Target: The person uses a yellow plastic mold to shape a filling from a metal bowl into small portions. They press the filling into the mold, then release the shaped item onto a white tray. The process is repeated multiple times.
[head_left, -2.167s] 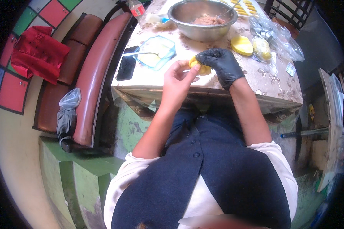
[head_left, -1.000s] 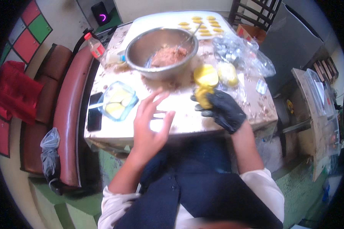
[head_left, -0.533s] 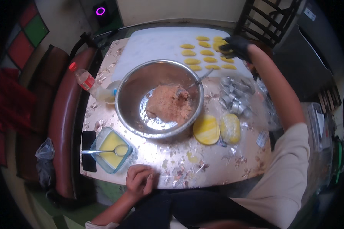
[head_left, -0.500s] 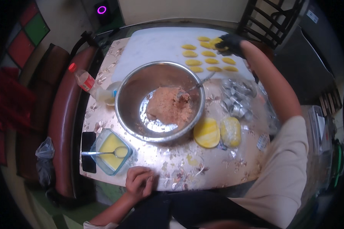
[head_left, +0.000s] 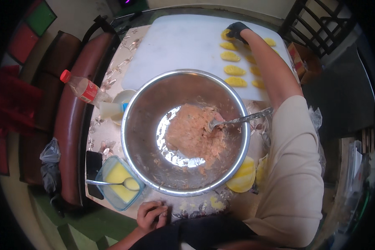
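Observation:
My right hand (head_left: pixel 238 31), in a black glove, reaches over the far part of a white board (head_left: pixel 171 46). Its fingers close on a yellow half-moon dumpling (head_left: pixel 226 34) at the far end of a row. Several similar yellow dumplings (head_left: pixel 230 56) lie in rows nearer to me, partly hidden behind my right forearm. Bare and loosely curled, my left hand (head_left: pixel 152 216) rests at the near table edge with nothing visible in it. Between the hands stands a large steel bowl (head_left: pixel 143 125) with pinkish minced filling (head_left: pixel 191 131); a metal spoon (head_left: pixel 246 118) is stuck in the filling.
Left of the bowl are a red-capped plastic bottle (head_left: pixel 81 88), a small bowl (head_left: pixel 123 98) and a phone (head_left: pixel 93 166). A glass dish (head_left: pixel 121 204) of yellow liquid carries a spoon (head_left: pixel 106 182). Flat yellow dough rounds (head_left: pixel 242 177) lie right of the bowl, partly behind my sleeve.
My right hand has shifted left and farther away with the dumpling, to the end of the left row. The view has moved forward, so the bowl looks larger. My left hand stays curled.

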Action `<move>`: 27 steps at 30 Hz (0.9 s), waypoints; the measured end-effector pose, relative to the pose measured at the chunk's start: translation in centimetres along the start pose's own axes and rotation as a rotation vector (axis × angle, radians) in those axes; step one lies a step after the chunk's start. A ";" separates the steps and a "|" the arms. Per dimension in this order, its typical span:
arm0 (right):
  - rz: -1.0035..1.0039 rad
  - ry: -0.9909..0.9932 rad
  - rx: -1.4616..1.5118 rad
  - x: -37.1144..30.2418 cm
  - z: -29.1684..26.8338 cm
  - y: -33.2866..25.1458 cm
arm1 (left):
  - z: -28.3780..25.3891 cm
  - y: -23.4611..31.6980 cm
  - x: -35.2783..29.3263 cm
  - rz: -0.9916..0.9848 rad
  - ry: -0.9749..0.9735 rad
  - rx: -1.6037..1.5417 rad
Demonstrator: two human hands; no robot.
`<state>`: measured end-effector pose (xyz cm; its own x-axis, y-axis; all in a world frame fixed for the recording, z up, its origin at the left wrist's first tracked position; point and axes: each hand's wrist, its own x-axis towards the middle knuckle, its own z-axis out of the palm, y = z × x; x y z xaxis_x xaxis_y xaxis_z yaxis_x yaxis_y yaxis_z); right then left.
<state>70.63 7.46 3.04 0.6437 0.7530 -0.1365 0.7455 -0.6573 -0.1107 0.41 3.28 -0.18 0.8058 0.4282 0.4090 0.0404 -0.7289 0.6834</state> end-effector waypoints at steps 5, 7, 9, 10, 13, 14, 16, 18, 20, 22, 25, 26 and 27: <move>0.026 0.113 0.097 0.1 0.6 0.6 | 0.0 0.0 -0.1 -0.033 0.020 -0.001; 0.006 0.109 0.208 0.5 0.8 0.9 | 0.0 0.0 -0.1 -0.023 0.020 0.008; 0.093 0.090 0.364 1.0 1.1 1.3 | 0.0 0.1 -0.1 -0.014 0.017 0.008; 0.177 0.079 0.466 1.3 1.4 1.3 | 0.0 0.1 -0.1 -0.014 0.016 0.006; 0.184 0.121 0.662 1.8 1.9 1.1 | 0.2 0.0 -0.1 -0.028 0.029 0.002; 0.210 0.122 0.708 1.6 2.3 0.9 | 0.2 0.0 -0.1 -0.032 0.036 -0.006; 0.005 0.268 -0.083 1.6 1.6 0.5 | 0.2 0.1 -0.2 -0.038 0.043 0.005; 0.181 0.267 -0.087 0.9 0.7 0.3 | 0.1 0.3 -0.1 -0.043 0.046 0.016; 0.249 0.342 -0.028 0.1 -0.7 0.7 | 0.0 0.6 0.0 -0.046 0.050 0.033; 0.397 0.463 0.137 -0.7 -2.5 1.8 | 0.1 0.8 0.3 -0.036 0.058 0.009; 0.117 0.473 -0.509 -2.0 -6.6 3.7 | -0.1 0.5 0.5 0.017 0.046 0.014; -0.094 0.341 -1.087 -3.1 -7.2 4.0 | -0.2 0.4 0.5 0.032 0.018 0.029; -0.019 0.333 -1.018 -4.3 -8.7 4.3 | -0.4 0.3 0.5 0.060 0.001 0.024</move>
<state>72.56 1.64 11.75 0.5310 0.8342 0.1489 0.4507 -0.4269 0.7840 0.59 3.54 0.47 0.8068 0.3838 0.4491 0.0063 -0.7658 0.6431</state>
